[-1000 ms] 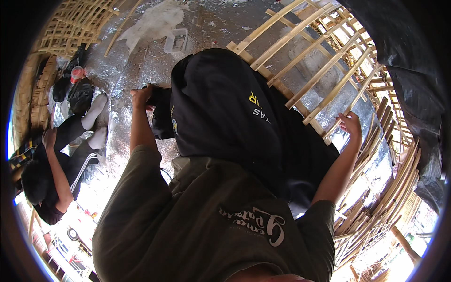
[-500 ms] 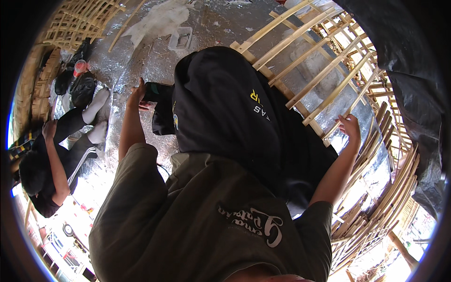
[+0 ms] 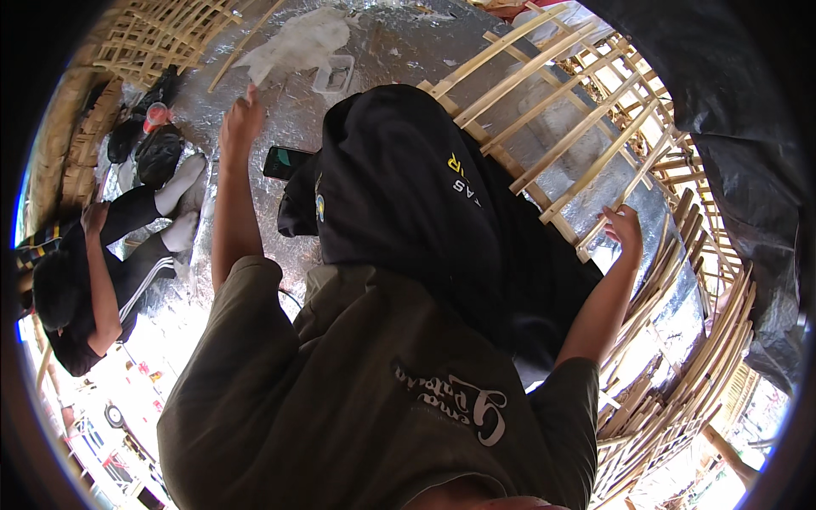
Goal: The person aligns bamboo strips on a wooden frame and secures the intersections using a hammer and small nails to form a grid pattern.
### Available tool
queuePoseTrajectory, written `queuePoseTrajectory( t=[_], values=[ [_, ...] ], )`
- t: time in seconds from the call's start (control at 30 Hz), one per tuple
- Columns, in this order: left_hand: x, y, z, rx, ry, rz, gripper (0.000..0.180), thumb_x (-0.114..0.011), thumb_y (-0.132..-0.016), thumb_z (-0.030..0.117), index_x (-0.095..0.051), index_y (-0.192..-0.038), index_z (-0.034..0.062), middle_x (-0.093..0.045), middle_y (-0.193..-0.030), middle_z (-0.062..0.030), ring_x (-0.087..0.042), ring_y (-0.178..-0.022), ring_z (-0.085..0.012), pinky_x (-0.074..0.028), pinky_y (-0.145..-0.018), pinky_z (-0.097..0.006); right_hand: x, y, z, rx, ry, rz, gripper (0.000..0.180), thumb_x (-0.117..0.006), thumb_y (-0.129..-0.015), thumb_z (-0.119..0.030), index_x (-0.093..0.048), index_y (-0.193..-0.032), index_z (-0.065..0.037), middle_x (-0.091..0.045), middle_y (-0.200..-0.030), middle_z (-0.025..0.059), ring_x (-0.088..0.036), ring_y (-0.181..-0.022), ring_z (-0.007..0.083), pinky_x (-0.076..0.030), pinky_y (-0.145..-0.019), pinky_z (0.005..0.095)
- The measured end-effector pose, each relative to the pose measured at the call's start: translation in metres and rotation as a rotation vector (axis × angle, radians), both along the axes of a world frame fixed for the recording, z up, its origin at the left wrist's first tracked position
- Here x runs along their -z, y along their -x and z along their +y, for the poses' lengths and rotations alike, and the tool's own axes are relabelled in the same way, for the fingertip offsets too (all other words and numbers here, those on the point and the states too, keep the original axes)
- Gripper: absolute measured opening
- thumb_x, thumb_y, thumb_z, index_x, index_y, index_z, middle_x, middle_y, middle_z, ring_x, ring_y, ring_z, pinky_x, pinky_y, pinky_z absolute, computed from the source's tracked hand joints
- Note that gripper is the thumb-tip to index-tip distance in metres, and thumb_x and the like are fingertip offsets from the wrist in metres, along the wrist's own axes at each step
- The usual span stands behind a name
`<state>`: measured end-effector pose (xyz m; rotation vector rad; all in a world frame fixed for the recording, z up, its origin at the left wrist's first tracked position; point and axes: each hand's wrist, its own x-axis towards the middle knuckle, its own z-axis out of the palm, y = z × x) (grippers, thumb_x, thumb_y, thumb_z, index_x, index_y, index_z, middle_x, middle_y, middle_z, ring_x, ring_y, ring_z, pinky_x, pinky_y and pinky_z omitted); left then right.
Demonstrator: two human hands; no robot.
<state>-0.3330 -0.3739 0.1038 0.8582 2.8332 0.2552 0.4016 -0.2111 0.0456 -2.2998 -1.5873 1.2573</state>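
Here we see our left hand (image 3: 240, 121) raised on a bare forearm, its fingers loosely apart and clamped on nothing; it hangs in the air over the shiny silver foil sheet (image 3: 399, 51) that covers the ground. Just beyond the fingertips lies a crumpled white plastic bag (image 3: 299, 44), close to the hand but apart from it, and beside that bag sits a small clear plastic tub (image 3: 336, 75). Below the hand and toward our body, near the wrist, a dark flat phone with a greenish screen (image 3: 286, 161) rests at the edge of the black cloth bundle (image 3: 408, 204) that fills the space between our two arms.

Our right hand (image 3: 625, 228) is out to the other side, fingers curled together around a pale bamboo slat (image 3: 608, 212) of the curved woven bamboo lattice frame (image 3: 544, 110); how tightly it grips we cannot tell. More slats of the same frame run above the hand and bend down past the wrist toward our elbow.

Well away from the left hand, on its outer side, another person in black clothes and white socks (image 3: 93, 272) sits on the foil, and beyond them lie dark bags (image 3: 153, 149) against a woven bamboo wall (image 3: 144, 34)
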Motion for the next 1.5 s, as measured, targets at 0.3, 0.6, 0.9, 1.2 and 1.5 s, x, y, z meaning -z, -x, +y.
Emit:
queuePoseTrajectory(
  t=[0.3,0.6,0.9,1.2,1.5],
  values=[
    [-0.074,-0.293,0.069,1.016,-0.754,-0.064,0.023,-0.058,-0.091,0.03,-0.062,-0.1,0.0089,-0.07,-0.087,-0.0135,-0.066,-0.08,-0.0366,-0.053,-0.074,-0.043,0.006,-0.012,-0.005,0.068,-0.036,0.012,0.026,-0.069,-0.088,-0.033,-0.059,-0.094,-0.01,-0.072,-0.087,0.001,-0.066,-0.074,0.014,-0.051,-0.069,0.034],
    [0.021,-0.398,0.074,1.255,0.357,-0.167,0.035,-0.061,-0.081,0.021,-0.062,-0.111,0.0039,-0.066,-0.112,-0.0168,-0.056,-0.117,-0.032,-0.039,-0.095,-0.058,0.023,-0.008,0.001,0.072,-0.025,0.12,0.028,-0.07,-0.086,-0.029,-0.058,-0.103,-0.01,-0.071,-0.091,0.0022,-0.064,-0.083,0.0183,-0.051,-0.076,0.0409],
    [-0.078,-0.366,-0.034,1.298,-0.554,0.249,0.024,-0.064,-0.083,0.023,-0.061,-0.103,0.0099,-0.057,-0.11,-0.0071,-0.052,-0.109,-0.0271,-0.039,-0.093,-0.047,0.043,-0.018,0.014,0.027,-0.049,-0.034,0.024,-0.068,-0.088,-0.027,-0.062,-0.104,-0.01,-0.071,-0.092,0.0013,-0.065,-0.084,0.0174,-0.053,-0.073,0.0403],
    [-0.062,-0.272,-0.147,0.689,-0.558,0.243,0.047,-0.059,-0.092,0.029,-0.043,-0.12,-0.0059,-0.048,-0.117,-0.0275,-0.048,-0.107,-0.0447,-0.04,-0.09,-0.053,0.049,-0.013,0.014,0.04,-0.098,-0.085,0.023,-0.068,-0.088,-0.028,-0.064,-0.1,-0.008,-0.071,-0.088,0.0019,-0.066,-0.078,0.0184,-0.055,-0.068,0.0407],
    [-0.037,-0.177,-0.171,1.025,-0.694,0.563,0.03,-0.064,-0.089,0.011,-0.052,-0.107,-0.0106,-0.058,-0.109,-0.0322,-0.06,-0.082,-0.0429,-0.05,-0.072,-0.047,0.057,-0.026,0.015,0.05,-0.17,-0.089,0.021,-0.067,-0.088,-0.027,-0.069,-0.093,-0.006,-0.072,-0.084,0.0044,-0.067,-0.072,0.0195,-0.057,-0.057,0.0375]
  ],
)
